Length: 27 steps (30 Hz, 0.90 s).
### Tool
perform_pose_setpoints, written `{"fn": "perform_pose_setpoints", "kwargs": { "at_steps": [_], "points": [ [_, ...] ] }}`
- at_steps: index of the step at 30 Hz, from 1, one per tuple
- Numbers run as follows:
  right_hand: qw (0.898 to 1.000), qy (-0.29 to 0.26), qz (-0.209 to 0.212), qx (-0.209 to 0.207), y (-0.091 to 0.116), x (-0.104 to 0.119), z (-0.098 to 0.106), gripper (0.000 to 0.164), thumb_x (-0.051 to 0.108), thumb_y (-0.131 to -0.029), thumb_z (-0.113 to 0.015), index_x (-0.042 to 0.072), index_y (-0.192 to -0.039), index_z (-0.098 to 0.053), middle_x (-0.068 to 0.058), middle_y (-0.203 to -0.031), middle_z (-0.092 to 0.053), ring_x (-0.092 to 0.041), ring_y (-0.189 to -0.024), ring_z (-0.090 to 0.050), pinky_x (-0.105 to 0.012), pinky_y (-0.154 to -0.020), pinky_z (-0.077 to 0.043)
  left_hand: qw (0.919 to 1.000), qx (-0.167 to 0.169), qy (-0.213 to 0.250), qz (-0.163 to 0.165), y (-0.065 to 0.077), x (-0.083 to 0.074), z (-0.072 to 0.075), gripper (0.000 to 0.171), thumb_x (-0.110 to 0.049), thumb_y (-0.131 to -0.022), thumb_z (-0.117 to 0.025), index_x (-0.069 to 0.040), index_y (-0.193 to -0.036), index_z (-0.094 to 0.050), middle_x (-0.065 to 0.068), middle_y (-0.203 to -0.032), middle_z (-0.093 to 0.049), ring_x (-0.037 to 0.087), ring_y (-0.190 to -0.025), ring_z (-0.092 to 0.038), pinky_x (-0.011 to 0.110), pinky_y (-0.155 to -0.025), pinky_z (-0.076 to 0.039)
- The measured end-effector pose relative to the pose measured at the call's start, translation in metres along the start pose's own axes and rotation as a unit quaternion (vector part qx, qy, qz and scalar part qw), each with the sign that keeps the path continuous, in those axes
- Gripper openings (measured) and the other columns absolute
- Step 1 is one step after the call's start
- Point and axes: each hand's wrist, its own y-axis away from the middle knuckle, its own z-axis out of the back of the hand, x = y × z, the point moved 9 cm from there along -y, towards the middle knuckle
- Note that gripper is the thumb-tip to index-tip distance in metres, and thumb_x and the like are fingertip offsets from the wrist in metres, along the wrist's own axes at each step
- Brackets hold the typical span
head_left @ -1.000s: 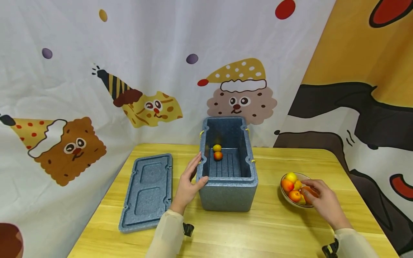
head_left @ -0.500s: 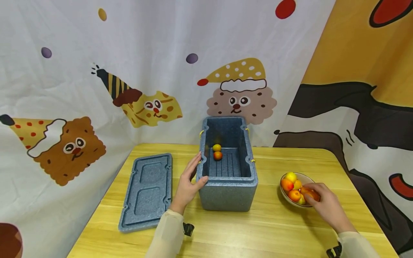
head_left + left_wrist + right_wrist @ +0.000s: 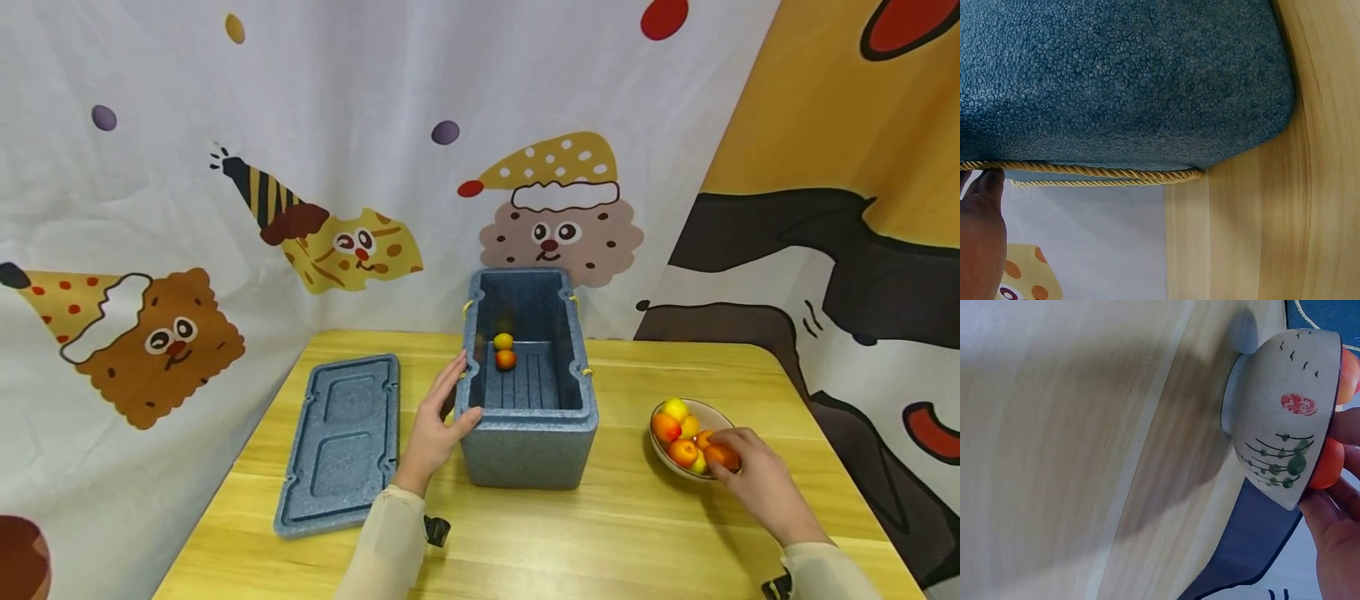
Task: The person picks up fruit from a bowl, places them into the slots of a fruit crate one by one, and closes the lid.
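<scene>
My right hand (image 3: pixel 761 479) curls its fingers and thumb round an orange fruit (image 3: pixel 722 457) at the right side of the bowl (image 3: pixel 660 450). More orange and yellow fruits (image 3: pixel 673 409) fill this bowl, painted with a red mark and green leaves in the right wrist view. My left hand (image 3: pixel 433 429) rests on the left rim of a grey-blue foam box (image 3: pixel 528 457), thumb on the near corner and fingers straight along the side. Inside the box lie a yellow fruit (image 3: pixel 503 342) and an orange-red fruit (image 3: pixel 506 360). In the left wrist view, fingers touch its yellow rope (image 3: pixel 1085 170).
The box's flat lid (image 3: pixel 341 446) lies on the wooden table (image 3: pixel 540 542) to the left. A white cloth (image 3: pixel 360 100) with cartoon figures hangs behind the table, touching close to the box's far end.
My right hand has shifted slightly on the fruit, now gripping it at the bowl's near right rim; another orange fruit shows beside it. My left hand has stayed on the box.
</scene>
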Motion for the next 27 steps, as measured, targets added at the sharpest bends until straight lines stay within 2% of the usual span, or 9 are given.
{"fn": "perform_pose_setpoints", "kwargs": {
  "at_steps": [5, 17, 22, 27],
  "points": [
    [1.000, 0.020, 0.011, -0.003, 0.0017, 0.0020, -0.0007, 0.033, -0.002, -0.075, -0.079, -0.004, -0.105, -0.066, -0.018, -0.106, -0.057, -0.040, -0.091, -0.060, -0.061, -0.079, -0.048, 1.0000, 0.002, -0.003, 0.005, 0.0002, 0.0014, -0.0006, 0.068, -0.011, -0.095, -0.065, 0.005, -0.151, -0.030, 0.020, -0.158, -0.023, 0.033, -0.144, -0.023, 0.058, -0.110, -0.021],
    [0.999, 0.044, 0.022, 0.001, -0.0013, 0.0034, -0.0040, 0.029, 0.002, -0.078, -0.079, -0.002, -0.103, -0.066, -0.011, -0.101, -0.057, -0.037, -0.089, -0.062, -0.059, -0.078, -0.050, 1.0000, -0.002, 0.004, 0.003, 0.0010, 0.0029, 0.0002, 0.067, -0.010, -0.095, -0.065, 0.005, -0.151, -0.031, 0.020, -0.157, -0.024, 0.032, -0.144, -0.023, 0.056, -0.111, -0.020],
    [0.999, 0.039, 0.018, -0.005, -0.0007, 0.0039, -0.0030, 0.029, 0.002, -0.077, -0.079, -0.002, -0.103, -0.066, -0.012, -0.102, -0.057, -0.037, -0.089, -0.062, -0.059, -0.078, -0.050, 1.0000, -0.004, 0.003, 0.000, 0.0006, 0.0035, 0.0007, 0.067, -0.012, -0.095, -0.066, 0.006, -0.150, -0.032, 0.020, -0.157, -0.025, 0.033, -0.144, -0.024, 0.056, -0.110, -0.021],
    [1.000, 0.021, 0.002, 0.003, -0.0010, 0.0008, -0.0020, 0.029, 0.001, -0.079, -0.078, -0.003, -0.105, -0.066, -0.014, -0.105, -0.057, -0.038, -0.092, -0.060, -0.059, -0.079, -0.048, 1.0000, -0.004, 0.001, -0.001, 0.0007, 0.0036, 0.0005, 0.066, -0.011, -0.095, -0.065, 0.005, -0.150, -0.032, 0.020, -0.157, -0.025, 0.034, -0.144, -0.023, 0.062, -0.109, -0.020]
  ]
}}
